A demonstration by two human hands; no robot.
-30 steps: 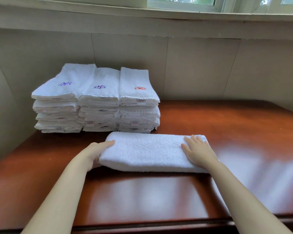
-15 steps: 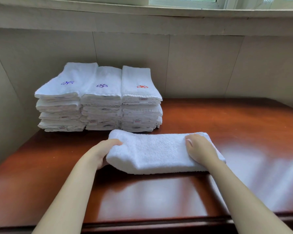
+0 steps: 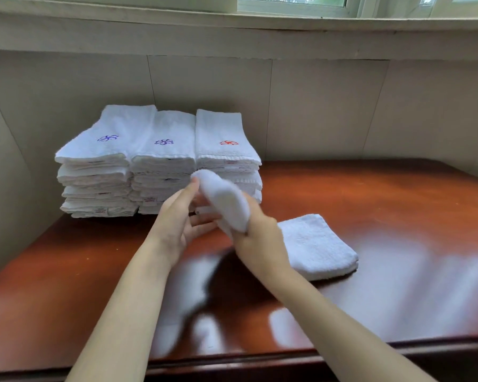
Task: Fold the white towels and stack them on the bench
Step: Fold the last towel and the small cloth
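Observation:
A white towel, folded into a long strip, lies on the red-brown wooden bench. Its right half rests flat on the bench. Its blurred left end is lifted off the wood and curls over toward the right. My left hand holds that raised end, thumb up against its tip and fingers below it. My right hand is at the strip's middle, its fingers hidden under the lifted flap. Behind the hands, three stacks of folded white towels stand side by side against the wall, each topped with a small embroidered flower.
A beige panelled wall runs behind the bench, with a window sill above it. A side wall closes in the left end beside the stacks. The bench's front edge is close to me.
The towel lay flat with a hand at each end. My left hand has lifted the left end and swung it rightward. My right hand has shifted from the right end to the middle.

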